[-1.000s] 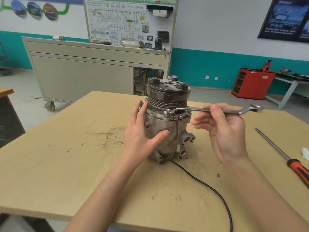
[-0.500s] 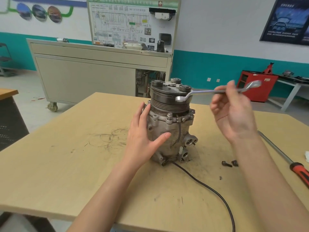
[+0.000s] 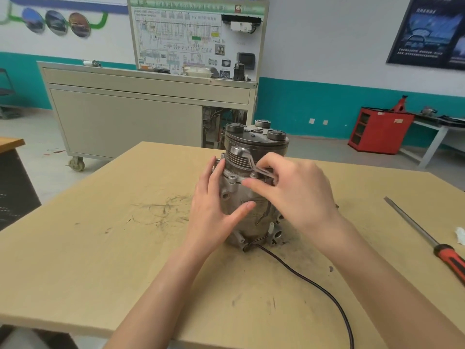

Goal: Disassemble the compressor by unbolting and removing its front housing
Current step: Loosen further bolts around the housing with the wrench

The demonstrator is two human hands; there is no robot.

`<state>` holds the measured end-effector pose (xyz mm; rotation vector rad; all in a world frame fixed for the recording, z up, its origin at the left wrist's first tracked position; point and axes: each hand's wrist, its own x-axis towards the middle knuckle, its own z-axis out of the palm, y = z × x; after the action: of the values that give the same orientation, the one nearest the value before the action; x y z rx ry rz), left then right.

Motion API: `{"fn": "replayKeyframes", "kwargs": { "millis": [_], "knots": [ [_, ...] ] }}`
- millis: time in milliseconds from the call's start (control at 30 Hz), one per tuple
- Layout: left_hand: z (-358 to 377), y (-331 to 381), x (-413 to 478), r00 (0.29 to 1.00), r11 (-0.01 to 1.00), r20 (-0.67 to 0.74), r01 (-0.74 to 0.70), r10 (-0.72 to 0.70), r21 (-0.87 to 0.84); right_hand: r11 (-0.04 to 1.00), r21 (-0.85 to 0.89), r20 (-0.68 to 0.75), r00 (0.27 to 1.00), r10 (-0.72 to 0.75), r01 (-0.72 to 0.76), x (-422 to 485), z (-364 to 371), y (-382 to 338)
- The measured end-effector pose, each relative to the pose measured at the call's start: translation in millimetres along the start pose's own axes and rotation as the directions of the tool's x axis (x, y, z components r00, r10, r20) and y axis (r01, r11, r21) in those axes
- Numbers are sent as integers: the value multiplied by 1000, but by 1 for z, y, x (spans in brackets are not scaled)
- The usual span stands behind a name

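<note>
The grey metal compressor [image 3: 251, 200] stands upright on the wooden table [image 3: 100, 248], pulley end up. My left hand [image 3: 216, 207] lies flat against its left side, fingers spread and thumb across the front. My right hand [image 3: 297, 192] is at the flange on the right front, fingers closed on a silver ring wrench [image 3: 242, 156]. One ring end sticks up in front of the grooved pulley; the other end is hidden under my fingers near the flange bolts.
A black cable [image 3: 314, 283] runs from the compressor base toward the table's front edge. A red-handled screwdriver [image 3: 427, 238] lies at the right. A wheeled cabinet [image 3: 125, 117] with a wiring display board stands behind the table, and a red cabinet [image 3: 380, 132] at the far right.
My right hand lifted the wrench off the flange bolt, raised it, then brought it down against the compressor's front with the handle now tilted steeply. My left hand stayed on the housing.
</note>
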<state>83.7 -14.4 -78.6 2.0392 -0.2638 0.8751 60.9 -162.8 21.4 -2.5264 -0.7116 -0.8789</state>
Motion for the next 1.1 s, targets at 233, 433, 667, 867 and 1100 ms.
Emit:
{"fn": "replayKeyframes", "kwargs": {
  "millis": [233,433,667,867,1100],
  "knots": [
    [0,-2,0,1000,1000,-8,-1,1,-1,998,-49,-54,998,-38,35,6,6,2],
    [0,-2,1,1000,1000,1,9,-9,8,993,61,-27,994,-104,106,7,7,12],
    [-1,0,0,1000,1000,15,10,-10,6,976,168,40,988,-151,142,10,4,19],
    [-3,2,0,999,1000,32,26,-26,-2,792,575,-390,920,43,207,10,-34,20],
    [-3,1,-1,999,1000,33,26,-26,4,757,596,-369,929,-35,266,-10,-37,29]
  ]
}}
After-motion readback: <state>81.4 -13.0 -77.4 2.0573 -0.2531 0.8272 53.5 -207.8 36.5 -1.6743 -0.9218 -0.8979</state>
